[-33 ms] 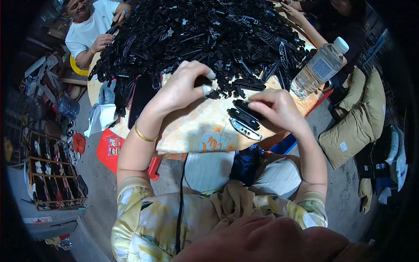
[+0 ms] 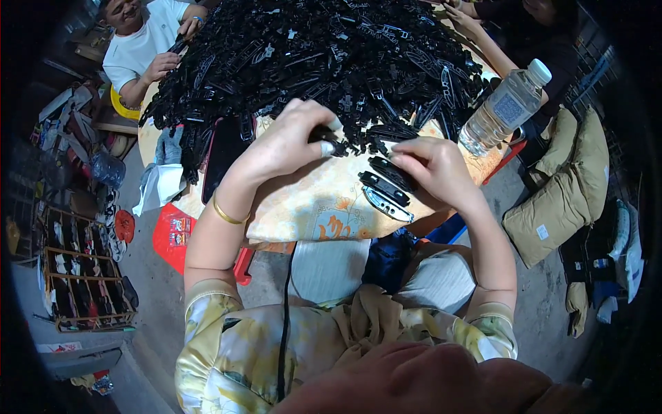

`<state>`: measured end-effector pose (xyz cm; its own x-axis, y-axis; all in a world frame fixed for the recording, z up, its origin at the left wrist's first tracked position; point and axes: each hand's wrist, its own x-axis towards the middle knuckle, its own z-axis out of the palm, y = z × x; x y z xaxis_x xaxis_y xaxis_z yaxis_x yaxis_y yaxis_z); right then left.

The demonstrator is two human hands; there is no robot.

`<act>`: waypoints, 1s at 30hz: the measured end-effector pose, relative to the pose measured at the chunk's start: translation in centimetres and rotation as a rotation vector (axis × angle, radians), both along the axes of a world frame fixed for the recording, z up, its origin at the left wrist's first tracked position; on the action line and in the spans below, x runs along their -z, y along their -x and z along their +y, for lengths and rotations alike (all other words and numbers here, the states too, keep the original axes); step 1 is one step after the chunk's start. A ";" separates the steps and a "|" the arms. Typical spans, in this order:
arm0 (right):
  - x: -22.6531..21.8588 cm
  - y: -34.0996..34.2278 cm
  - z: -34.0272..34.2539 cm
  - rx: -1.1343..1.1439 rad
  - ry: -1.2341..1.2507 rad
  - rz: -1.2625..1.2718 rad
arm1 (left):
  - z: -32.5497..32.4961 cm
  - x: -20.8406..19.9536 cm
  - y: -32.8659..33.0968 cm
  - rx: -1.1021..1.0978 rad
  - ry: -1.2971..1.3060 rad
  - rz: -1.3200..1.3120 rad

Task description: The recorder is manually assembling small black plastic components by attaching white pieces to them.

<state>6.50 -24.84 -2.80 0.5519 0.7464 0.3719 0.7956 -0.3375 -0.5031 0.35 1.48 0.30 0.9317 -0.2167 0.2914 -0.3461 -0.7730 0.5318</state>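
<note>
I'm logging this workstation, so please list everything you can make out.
covered table: 1, cream and orange, centre
parts pile: 1, black, table's far side
separate parts: about three, black, nearer, right of centre
bottle: 1, clear, white cap, table's right
flat slab: 1, dark, table's left
crumpled sheet: 1, white, table's left edge
rack: 1, brownish frame, left floor
padded bundles: several, tan, right
co-workers: 2, white and dark tops, far left and right
small clutter: uncountable, mixed, left
bracelet: 1, gold, left wrist
left grip: 1, white-tipped, pile's near edge
right grip: 1, bare, by separate parts
</note>
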 end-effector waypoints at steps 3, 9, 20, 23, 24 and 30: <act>0.3 0.0 1.9 0.141 -0.081 -0.124 | -0.6 0.2 0.5 0.093 -0.267 -0.018; 1.1 -0.2 3.3 0.198 0.066 -0.182 | -0.9 1.2 0.4 0.085 -0.358 -0.075; -0.5 0.3 1.7 0.200 -0.489 -0.209 | -3.3 1.9 -0.1 0.043 0.227 0.046; -0.7 0.9 2.0 0.054 -0.505 -0.298 | -3.8 2.3 -0.2 0.102 0.420 0.144; -0.6 1.1 2.2 0.029 -0.498 -0.295 | -3.8 2.3 -0.2 0.143 0.680 0.280; 0.0 1.5 2.6 0.039 -0.476 -0.313 | -3.7 3.1 -0.6 0.194 1.213 0.465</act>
<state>4.99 -22.25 -2.83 0.3853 0.4379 0.8122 0.9226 -0.1640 -0.3492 1.00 -2.25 -2.82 0.9807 -0.1872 0.0568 0.0060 0.3190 0.9477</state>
